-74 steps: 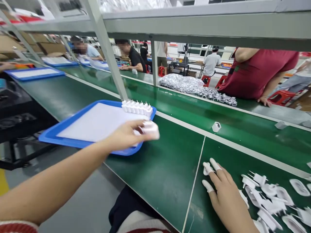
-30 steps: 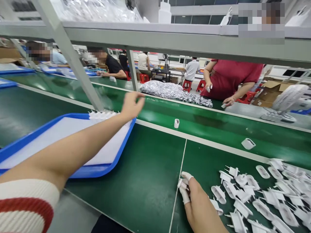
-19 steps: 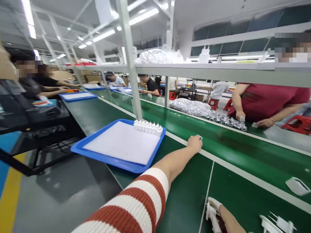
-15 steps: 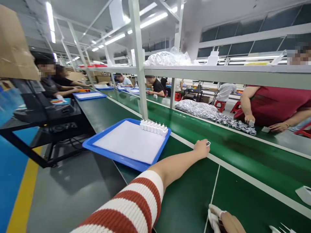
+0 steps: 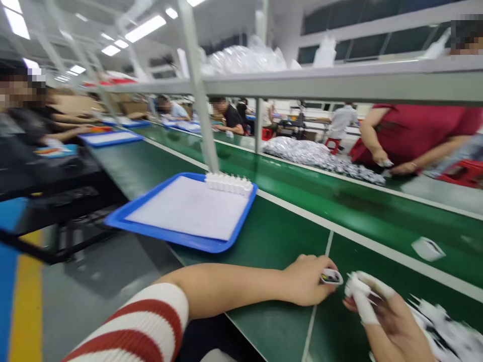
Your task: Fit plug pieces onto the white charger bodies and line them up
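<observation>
My left hand is closed around a small white plastic housing; dark and yellow bits show inside its open end. Just to the right, my right hand, with white covers on its fingertips, pinches a small white plug part with thin pins. A narrow gap separates the two pieces. Beside my right hand lies a blurred pile of white pronged parts. On the left, a blue tray with a white liner carries a row of white pronged parts along its far edge.
Another white housing lies on the green conveyor belt. A shelf post rises behind the tray, under a long shelf. Across the belt, a person in a red shirt handles parts near a heap of silvery-white pieces.
My left hand has come back from the belt's edge, bringing the housing close to my right hand. My right hand has risen further into view with the plug part. The view has shifted.
</observation>
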Motion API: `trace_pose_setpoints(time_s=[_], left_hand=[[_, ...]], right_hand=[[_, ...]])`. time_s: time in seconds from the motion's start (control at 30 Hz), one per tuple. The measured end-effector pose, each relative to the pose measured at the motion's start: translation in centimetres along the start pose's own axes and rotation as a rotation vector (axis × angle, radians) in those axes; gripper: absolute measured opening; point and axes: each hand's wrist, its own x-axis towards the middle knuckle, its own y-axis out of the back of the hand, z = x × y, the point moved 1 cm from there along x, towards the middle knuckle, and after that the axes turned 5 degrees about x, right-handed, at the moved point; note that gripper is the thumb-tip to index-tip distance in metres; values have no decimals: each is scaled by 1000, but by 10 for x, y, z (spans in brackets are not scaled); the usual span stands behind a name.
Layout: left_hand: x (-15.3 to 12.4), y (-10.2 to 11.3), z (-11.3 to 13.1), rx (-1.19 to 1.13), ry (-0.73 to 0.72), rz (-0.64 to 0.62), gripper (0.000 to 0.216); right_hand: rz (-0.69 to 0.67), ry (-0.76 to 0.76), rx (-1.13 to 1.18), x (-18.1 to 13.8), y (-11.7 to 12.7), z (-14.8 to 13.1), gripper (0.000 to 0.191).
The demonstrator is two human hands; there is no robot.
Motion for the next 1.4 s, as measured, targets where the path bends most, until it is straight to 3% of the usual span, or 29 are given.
trace_pose_setpoints(time_s=[0.1, 0.17, 0.23, 0.37, 0.53, 0.97, 1.1, 1.2, 1.3, 1.4], left_hand=[[-14, -13, -1, -52, -24, 19, 39], [-19, -14, -6, -128, -51, 49, 58], [-23, -10, -12, -177, -131, 147, 74], [-30, 4, -13, -253, -370, 229, 67], [-33, 10, -9, -249, -566, 298, 46], [-36, 6, -12, -387, -446, 256, 44], [-41, 8, -9, -457, -431, 124, 59], [-46, 8, -3, -608, -391, -19, 74], [-47, 6, 3, -920, -191, -215, 58], [-45, 6, 7, -1224, -32, -476, 38]], right_hand=[[-31, -174, 329, -1, -8, -13, 52], [-55, -271, 468, 2, -9, -17, 56], [-81, -404, 569, 5, -9, -20, 57], [-164, -518, 699, 6, -10, -31, 49], [-194, -449, 787, 1, -12, -28, 35], [-159, -198, 662, -7, -11, -19, 41], [-125, -95, 545, -5, -9, -27, 42], [-111, -102, 518, -5, -8, -33, 42], [-87, -191, 524, -5, -7, -34, 40], [-56, -227, 536, -4, -5, -34, 24]])
